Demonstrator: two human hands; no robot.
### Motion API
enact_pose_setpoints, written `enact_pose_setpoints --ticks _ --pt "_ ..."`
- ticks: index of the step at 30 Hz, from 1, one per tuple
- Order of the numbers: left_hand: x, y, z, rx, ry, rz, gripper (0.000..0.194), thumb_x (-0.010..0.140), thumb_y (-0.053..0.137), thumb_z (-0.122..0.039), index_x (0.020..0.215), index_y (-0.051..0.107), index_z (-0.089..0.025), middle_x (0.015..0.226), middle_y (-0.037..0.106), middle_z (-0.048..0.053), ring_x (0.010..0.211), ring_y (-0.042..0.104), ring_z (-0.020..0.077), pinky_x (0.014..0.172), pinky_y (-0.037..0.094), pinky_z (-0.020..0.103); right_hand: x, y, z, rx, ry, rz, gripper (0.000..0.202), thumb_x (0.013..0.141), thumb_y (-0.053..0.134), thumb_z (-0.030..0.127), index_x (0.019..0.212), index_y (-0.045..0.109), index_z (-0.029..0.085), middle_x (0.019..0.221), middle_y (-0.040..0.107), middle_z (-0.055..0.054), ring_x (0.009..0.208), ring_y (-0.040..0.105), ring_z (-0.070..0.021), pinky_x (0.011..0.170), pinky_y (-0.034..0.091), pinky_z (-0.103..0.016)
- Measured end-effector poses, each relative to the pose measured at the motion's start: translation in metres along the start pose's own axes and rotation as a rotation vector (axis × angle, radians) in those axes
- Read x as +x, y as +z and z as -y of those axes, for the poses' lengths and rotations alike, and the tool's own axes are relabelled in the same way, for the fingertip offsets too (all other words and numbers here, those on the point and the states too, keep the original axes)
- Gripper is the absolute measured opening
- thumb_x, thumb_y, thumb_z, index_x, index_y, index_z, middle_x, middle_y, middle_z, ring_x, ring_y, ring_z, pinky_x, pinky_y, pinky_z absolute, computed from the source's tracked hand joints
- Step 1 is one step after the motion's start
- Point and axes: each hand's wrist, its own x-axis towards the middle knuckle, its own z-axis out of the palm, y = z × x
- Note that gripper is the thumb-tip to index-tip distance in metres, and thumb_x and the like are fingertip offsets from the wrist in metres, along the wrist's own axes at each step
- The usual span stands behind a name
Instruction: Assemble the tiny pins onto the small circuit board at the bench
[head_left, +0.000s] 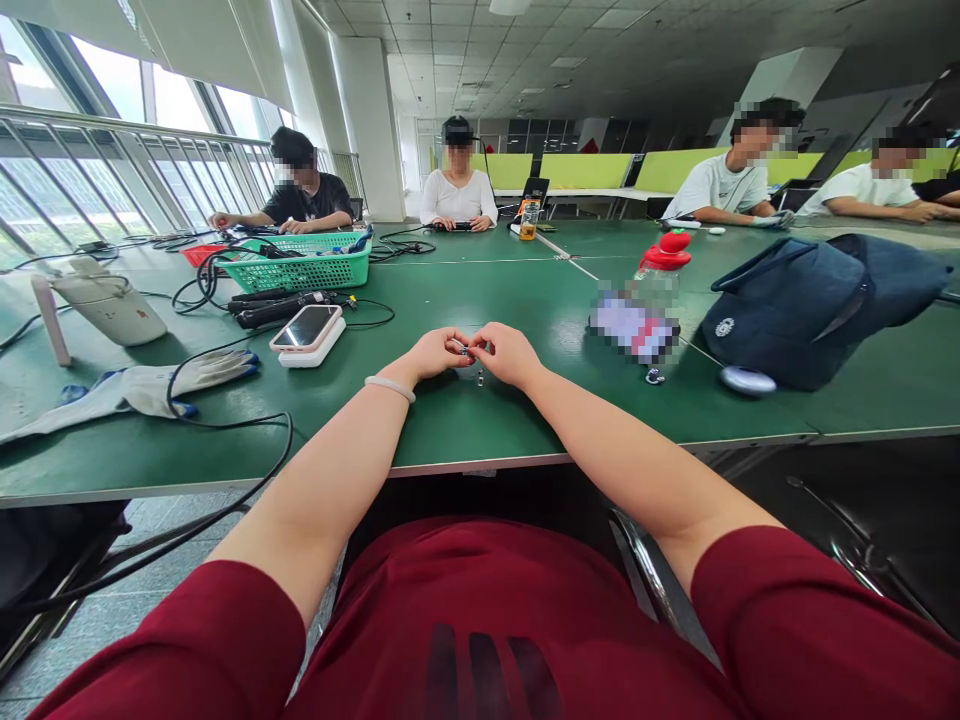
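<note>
Both my hands meet low over the green table [450, 430], fingertips almost touching. My left hand [437, 352] is closed in a pinch on a small shiny piece [466, 350], too small to name. Against the same piece, the fingers of my right hand [506, 355] are pinched together; what they grip is mostly hidden. Just below the fingers, another tiny silvery piece [480, 379] lies on the tabletop. A pale band [391, 388] circles my left wrist.
To the left lie a work glove [142, 385], a phone on a white case [309, 332] and black cables [289, 440] near a green basket [300, 262]. On the right are a blurred phone [634, 328], a red-topped bottle [666, 262] and a navy bag [802, 310]. Several people sit beyond.
</note>
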Motion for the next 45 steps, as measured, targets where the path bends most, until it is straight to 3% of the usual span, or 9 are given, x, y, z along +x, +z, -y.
enact_pose_setpoints --ticks 5,16,19,22,24,32,40,45 --pt "-0.001 0.001 -0.002 -0.013 -0.006 0.015 0.029 0.057 0.074 -0.013 0.081 0.058 -0.014 0.056 0.059 -0.006 0.056 0.055 0.0095 0.063 0.039 0.026 0.001 0.001 -0.001 -0.002 0.000 0.000 0.009 0.081 0.062 0.022 0.079 0.069 0.018 0.079 0.061 -0.003 0.069 0.051 -0.0131 0.066 0.037 -0.027" --pt "-0.001 -0.001 -0.002 0.029 -0.032 -0.081 0.033 0.055 0.079 -0.017 0.081 0.059 -0.014 0.058 0.059 -0.004 0.058 0.056 0.0109 0.061 0.041 0.027 0.002 -0.002 -0.006 -0.018 0.059 0.006 0.019 0.086 0.056 0.024 0.088 0.074 0.020 0.083 0.065 -0.004 0.075 0.054 -0.0143 0.071 0.039 -0.027" --pt "-0.002 -0.002 -0.003 0.070 -0.038 -0.104 0.032 0.056 0.080 -0.017 0.081 0.059 -0.015 0.058 0.059 -0.004 0.058 0.057 0.0110 0.060 0.042 0.026 0.004 -0.004 -0.015 -0.019 0.157 0.113 0.014 0.082 0.063 0.025 0.087 0.075 0.021 0.085 0.066 -0.003 0.073 0.054 -0.0131 0.071 0.039 -0.025" --pt "-0.004 -0.001 -0.005 0.097 -0.064 -0.114 0.030 0.059 0.078 -0.015 0.082 0.059 -0.015 0.059 0.061 -0.003 0.059 0.060 0.0121 0.059 0.044 0.026 0.004 -0.006 -0.023 -0.026 0.167 0.287 0.018 0.073 0.072 0.027 0.090 0.075 0.022 0.086 0.066 -0.001 0.072 0.054 -0.0116 0.069 0.040 -0.023" --pt "-0.004 0.000 -0.007 0.081 -0.091 -0.101 0.029 0.061 0.077 -0.015 0.082 0.057 -0.015 0.058 0.061 -0.002 0.058 0.062 0.0138 0.058 0.045 0.027 0.004 -0.007 -0.025 -0.031 0.171 0.327 0.021 0.072 0.073 0.025 0.093 0.075 0.023 0.086 0.066 0.000 0.071 0.054 -0.0109 0.069 0.040 -0.022" --pt "-0.006 0.002 -0.006 -0.032 -0.138 -0.039 0.033 0.063 0.078 -0.015 0.086 0.054 -0.015 0.055 0.063 -0.001 0.058 0.066 0.0166 0.060 0.051 0.030 0.004 0.000 -0.021 -0.071 0.154 0.313 0.006 0.077 0.067 0.022 0.075 0.072 0.020 0.080 0.067 -0.001 0.075 0.055 -0.0129 0.069 0.039 -0.024" --pt "-0.008 0.002 -0.010 -0.001 -0.138 -0.053 0.033 0.064 0.078 -0.019 0.086 0.053 -0.015 0.054 0.062 -0.002 0.053 0.062 0.0137 0.058 0.050 0.028 0.003 -0.005 -0.023 0.020 0.119 0.378 0.013 0.075 0.067 0.020 0.087 0.073 0.022 0.082 0.066 0.002 0.071 0.052 -0.0104 0.068 0.039 -0.023" --pt "-0.006 0.001 -0.009 0.039 -0.112 -0.047 0.031 0.065 0.077 -0.017 0.086 0.054 -0.015 0.054 0.062 -0.002 0.050 0.059 0.0113 0.054 0.047 0.026 0.004 -0.004 -0.022 -0.014 0.144 0.382 0.005 0.076 0.067 0.023 0.076 0.071 0.020 0.079 0.065 0.001 0.073 0.053 -0.0113 0.067 0.037 -0.022"
